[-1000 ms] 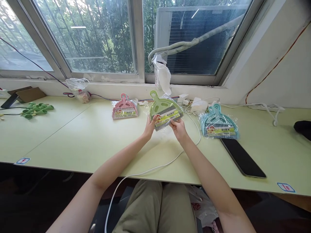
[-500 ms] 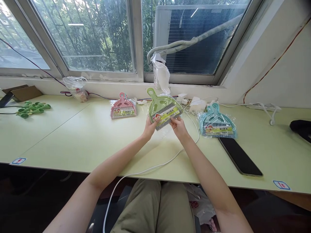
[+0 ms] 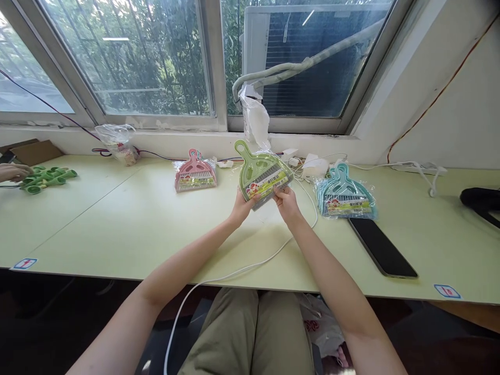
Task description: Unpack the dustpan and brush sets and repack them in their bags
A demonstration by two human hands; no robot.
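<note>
A green dustpan and brush set (image 3: 255, 169) in clear plastic wrap is raised above the table, tilted, with its handle up to the left. My left hand (image 3: 242, 206) grips its lower left edge, thumb over the front. At the lower right edge my right hand (image 3: 286, 201) is closed on it too. Left of my hands a pink dustpan set (image 3: 195, 173) in plastic leans near the wall. On the right are several blue dustpan sets (image 3: 344, 191), also wrapped, behind a black phone (image 3: 383, 247).
Another person's hand (image 3: 14, 172) touches green plastic pieces (image 3: 47, 178) at the far left. A cardboard box (image 3: 37, 152) and a plastic bag (image 3: 119, 145) stand by the wall. A white cable (image 3: 242, 271) crosses the pale table (image 3: 117, 229) and hangs off its front edge.
Another person's hand has come in at the far left, onto the green pieces. My hands still hold the green set almost unchanged; the view has shifted slightly.
</note>
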